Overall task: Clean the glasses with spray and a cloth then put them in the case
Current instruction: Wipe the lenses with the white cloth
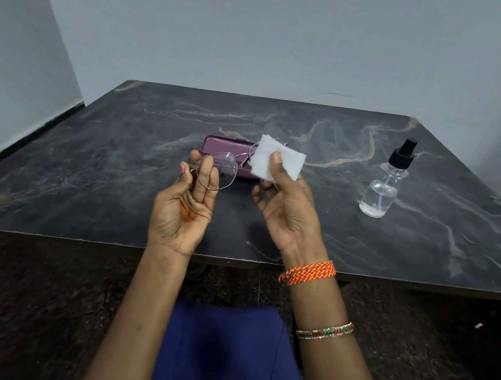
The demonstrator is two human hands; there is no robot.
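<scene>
Both hands raised: left hand [184,203] pinches glasses [229,167], frame lying left-right; right hand [285,207] grips cloth [282,162].

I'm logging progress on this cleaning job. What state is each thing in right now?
Glasses: held up over the table, one lens end pinched by the left hand, other lens covered by the cloth.
White cloth: unfolded, pressed on the lens by the right hand.
Purple glasses case: closed, lying flat on the table.
Spray bottle: upright, nozzle on, partly filled with clear liquid, untouched.
</scene>
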